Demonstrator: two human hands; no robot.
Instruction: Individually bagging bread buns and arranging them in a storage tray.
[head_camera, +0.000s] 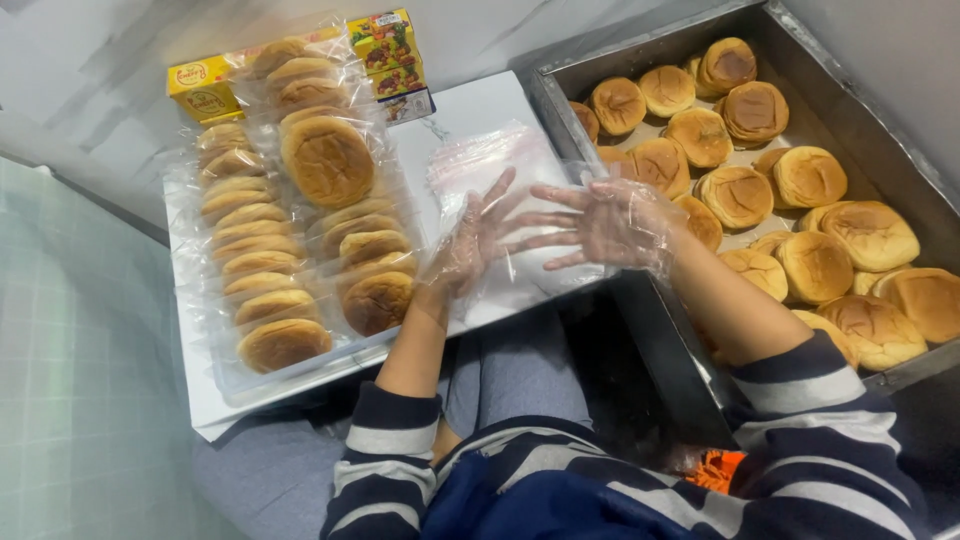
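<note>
Striped sleeves (800, 440) fill the bottom of the frame, and from them both forearms reach up to centre frame, where the left hand (478, 240) and right hand (610, 222), each in a thin clear plastic glove, spread their fingers wide and hold nothing, fingertips nearly meeting over an empty clear bag (480, 170) lying on a white board (470, 105). Bagged buns (300, 220) lie in overlapping rows on the board's left half, with yellow boxes (390, 45) at upper left, while a metal tray (850, 100) of loose buns (815, 265) takes up the right side of the frame.
</note>
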